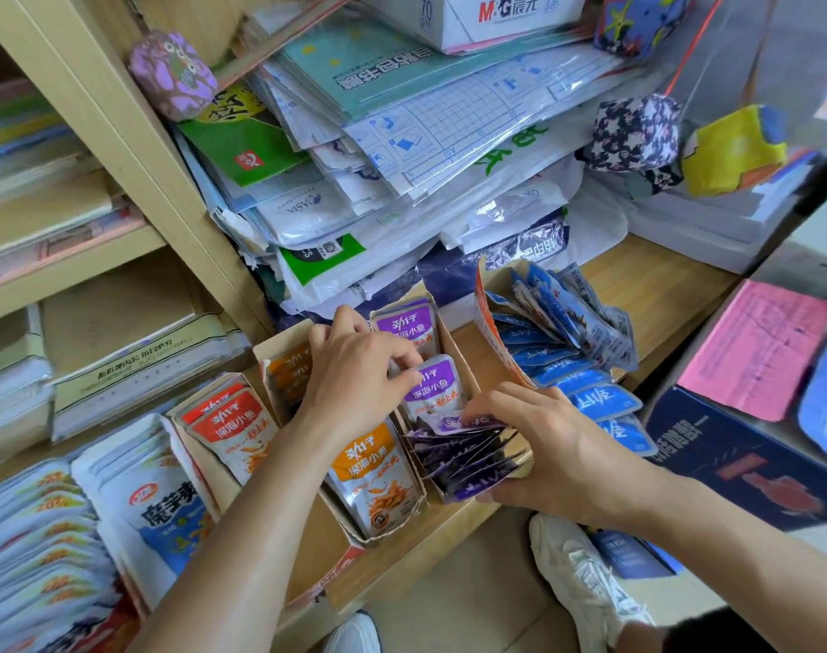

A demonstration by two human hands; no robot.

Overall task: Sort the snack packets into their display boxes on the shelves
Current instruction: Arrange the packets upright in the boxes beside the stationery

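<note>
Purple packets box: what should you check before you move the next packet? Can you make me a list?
1. Left hand pinches the upright purple packet: ok.
2. Right hand grips the front of the purple box: ok.
3. Only purple packets show in that box: ok.
4. Front purple packets stand straight: not ok, they lie tipped over.
5. Room left in the box: cannot tell.

Left grip (355, 372) pinching upright purple packet (437, 384), right grip (541, 445) holding display box (450, 344), wooden shelf (637, 285) beneath
</note>
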